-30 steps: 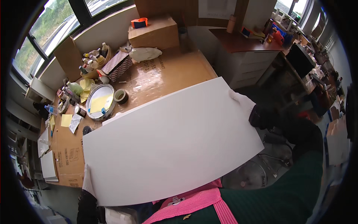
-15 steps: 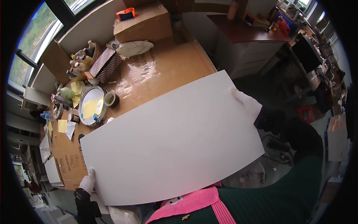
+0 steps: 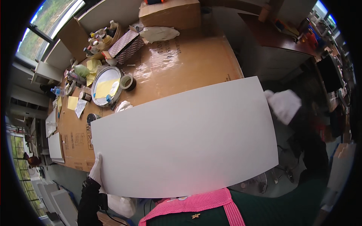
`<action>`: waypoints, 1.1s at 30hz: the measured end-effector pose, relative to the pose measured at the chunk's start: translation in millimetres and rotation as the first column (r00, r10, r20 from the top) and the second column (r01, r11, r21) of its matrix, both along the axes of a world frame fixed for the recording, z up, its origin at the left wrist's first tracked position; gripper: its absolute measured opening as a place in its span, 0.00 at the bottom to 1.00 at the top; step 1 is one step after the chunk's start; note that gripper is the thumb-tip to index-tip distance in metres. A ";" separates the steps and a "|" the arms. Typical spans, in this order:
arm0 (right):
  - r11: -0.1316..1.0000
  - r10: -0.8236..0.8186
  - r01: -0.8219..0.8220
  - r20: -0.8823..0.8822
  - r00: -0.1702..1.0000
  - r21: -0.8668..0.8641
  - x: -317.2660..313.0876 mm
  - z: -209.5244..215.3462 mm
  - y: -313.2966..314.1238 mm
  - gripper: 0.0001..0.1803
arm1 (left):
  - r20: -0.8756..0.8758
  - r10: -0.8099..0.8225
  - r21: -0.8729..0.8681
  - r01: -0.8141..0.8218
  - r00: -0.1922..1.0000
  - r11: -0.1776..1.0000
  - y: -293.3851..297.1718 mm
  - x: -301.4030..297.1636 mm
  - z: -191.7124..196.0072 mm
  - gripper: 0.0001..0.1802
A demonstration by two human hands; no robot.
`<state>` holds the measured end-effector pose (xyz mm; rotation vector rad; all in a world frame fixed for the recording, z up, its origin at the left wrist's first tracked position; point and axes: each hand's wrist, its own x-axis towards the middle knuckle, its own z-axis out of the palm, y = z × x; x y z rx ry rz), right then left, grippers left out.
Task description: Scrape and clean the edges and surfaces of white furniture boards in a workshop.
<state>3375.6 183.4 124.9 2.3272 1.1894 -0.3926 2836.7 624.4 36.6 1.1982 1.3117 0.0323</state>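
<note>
A large plain white panel (image 3: 184, 139) lies in front of me, its far part over the cardboard-covered table and its near edge by my body. My left hand (image 3: 96, 169), in a white glove, grips the panel's left edge; its thumb lies on top and its other fingers are hidden underneath. My right hand (image 3: 286, 105), also gloved in white, is just beyond the panel's far right edge. Motion blurs it, so its fingers do not show clearly, nor whether its tip touches the edge.
Beyond the panel, the brown cardboard-covered table (image 3: 203, 62) holds a round lid (image 3: 97, 81), a tape roll (image 3: 128, 82), a dark-sided jar (image 3: 91, 118), several bottles (image 3: 102, 39) and a large carton (image 3: 169, 15). A red-topped desk (image 3: 273, 34) stands far right.
My right hand has slid outward off the panel's face to beyond its right edge. The left hand keeps its hold. My view has shifted, showing more of the left side.
</note>
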 end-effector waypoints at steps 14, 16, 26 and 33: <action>0.896 0.211 0.122 -0.653 0.728 0.426 -154.0 137.0 -6.7 0.24 | -0.326 -0.445 -0.109 0.435 0.834 0.894 13.4 40.5 54.8 0.36; 0.921 0.293 0.002 -0.694 0.658 0.390 -183.4 141.3 -3.2 0.26 | -0.233 -0.448 -0.116 0.432 0.863 0.894 15.4 28.7 48.2 0.37; 0.807 0.436 0.238 -0.818 0.375 0.540 -344.7 72.1 90.6 0.30 | 0.521 -0.487 0.022 0.560 0.701 0.828 30.1 -62.3 -20.7 0.35; 0.342 0.221 0.630 -0.712 0.667 0.697 -456.3 28.9 169.1 0.31 | 0.331 -0.154 -0.514 0.315 0.931 0.798 55.5 -149.8 -126.6 0.26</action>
